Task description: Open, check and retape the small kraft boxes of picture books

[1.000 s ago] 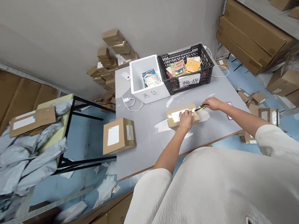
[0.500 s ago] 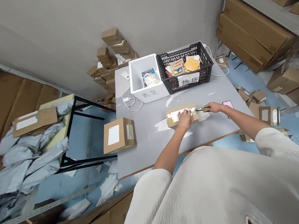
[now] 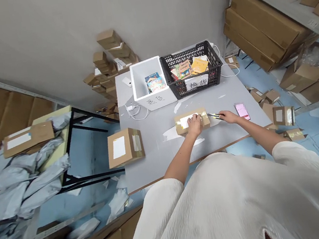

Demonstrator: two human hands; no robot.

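A small taped cardboard box (image 3: 180, 129) with a white label lies near the front of the grey table (image 3: 154, 164). My left hand (image 3: 194, 125) presses on its top with bent fingers, holding it over the label. To the right of the box, my right hand (image 3: 228, 116) is closed around a utility knife (image 3: 215, 116) with yellow and black on it. The knife points left at the box's right end; whether the tip touches the cardboard I cannot tell. A phone (image 3: 242, 111) with a pink lit screen lies to the right of my right hand.
Behind the box stand a white foam box (image 3: 157, 103) and a black plastic crate (image 3: 177, 91), both holding colourful packets. A larger cardboard box (image 3: 118, 147) sits at the table's left edge. Grey parcels (image 3: 39, 169) lie on the left, and shelves of cartons (image 3: 267, 35) stand right.
My right hand has drawn the knife slightly rightward, from over the box's right part to its end. My left hand stays on the box. The whole view has shifted a little, and the phone shows more fully.
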